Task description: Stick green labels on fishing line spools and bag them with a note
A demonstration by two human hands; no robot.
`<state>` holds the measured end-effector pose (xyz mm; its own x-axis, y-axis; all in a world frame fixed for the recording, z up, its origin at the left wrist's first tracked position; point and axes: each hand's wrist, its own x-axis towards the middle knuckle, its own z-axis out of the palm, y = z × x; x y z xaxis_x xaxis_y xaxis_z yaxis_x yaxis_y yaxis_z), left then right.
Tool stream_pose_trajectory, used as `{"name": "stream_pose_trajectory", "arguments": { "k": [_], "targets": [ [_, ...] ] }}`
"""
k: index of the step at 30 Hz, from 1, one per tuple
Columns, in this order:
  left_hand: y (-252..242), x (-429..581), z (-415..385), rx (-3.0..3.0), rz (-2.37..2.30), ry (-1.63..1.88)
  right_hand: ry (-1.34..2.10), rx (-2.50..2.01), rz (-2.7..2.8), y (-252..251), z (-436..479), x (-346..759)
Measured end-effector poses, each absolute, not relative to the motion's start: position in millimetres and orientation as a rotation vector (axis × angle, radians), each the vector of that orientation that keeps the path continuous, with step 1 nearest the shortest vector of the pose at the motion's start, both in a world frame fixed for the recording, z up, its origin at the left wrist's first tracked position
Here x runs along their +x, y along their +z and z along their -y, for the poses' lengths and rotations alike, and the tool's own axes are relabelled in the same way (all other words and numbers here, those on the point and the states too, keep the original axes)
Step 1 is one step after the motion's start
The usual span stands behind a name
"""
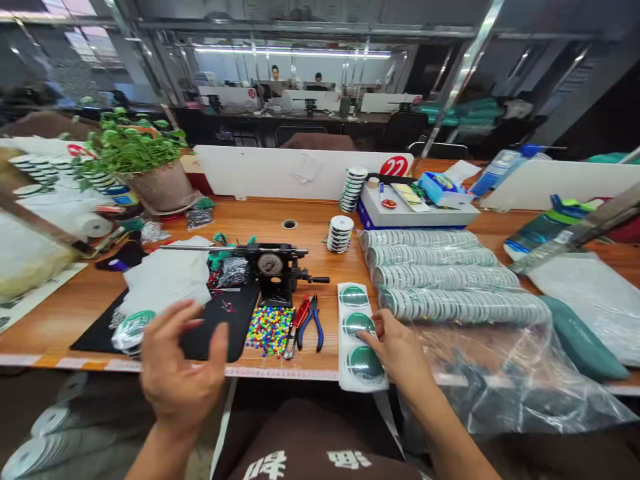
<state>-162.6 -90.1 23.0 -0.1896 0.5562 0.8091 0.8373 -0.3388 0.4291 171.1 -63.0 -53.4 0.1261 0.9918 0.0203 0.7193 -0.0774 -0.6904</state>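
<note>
My right hand [395, 347] rests its thumb and fingertips on a long white strip of round green stickers [363, 337], which lies over the table's front edge. The hand seems to pinch the strip. My left hand [183, 363] hangs above the table's front edge with its fingers apart, holding nothing. Just left of it sits a stack of round green-printed discs [134, 330] on a black mat [220, 320]. Red-handled pliers [310, 327] and a heap of multicoloured beads [270, 330] lie between my hands.
A black hand-cranked machine [273, 270] is mounted behind the beads. Long rows of stacked discs [440, 273] fill the table's right side, above a clear plastic bag [500, 380]. A potted plant [160, 187] stands at the back left, beside a white desk divider [295, 170].
</note>
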Motion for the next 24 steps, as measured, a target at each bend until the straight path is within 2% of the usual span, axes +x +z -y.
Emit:
{"name": "stream_pose_trajectory", "arguments": {
  "k": [5, 11, 13, 16, 19, 22, 24],
  "targets": [
    [10, -77, 78, -2.568, 1.511, -1.520, 0.790, -1.686, 1.430, -48, 65, 175],
    [-15, -33, 42, -2.894, 2.303, -1.562, 0.970, -1.441, 1.223, -41, 70, 184],
    [-18, -22, 27, -2.897, 2.542, -1.727, 1.030, -1.338, 1.163, -38, 73, 186],
    [-17, -5, 6, -2.745, 2.740, -2.243, 1.098, -1.268, 1.224, -35, 79, 188],
    [-12, 8, -7, -2.564, 2.694, -2.513, 0.828, -1.305, 1.472, -30, 81, 192],
    [-4, 17, -12, -2.658, 2.638, -2.427, 0.218, -1.269, 1.667, -16, 70, 198],
    [2, 21, -12, -2.763, 2.588, -2.357, -0.018, -1.172, 1.769, -4, 57, 202]
  ]
}}
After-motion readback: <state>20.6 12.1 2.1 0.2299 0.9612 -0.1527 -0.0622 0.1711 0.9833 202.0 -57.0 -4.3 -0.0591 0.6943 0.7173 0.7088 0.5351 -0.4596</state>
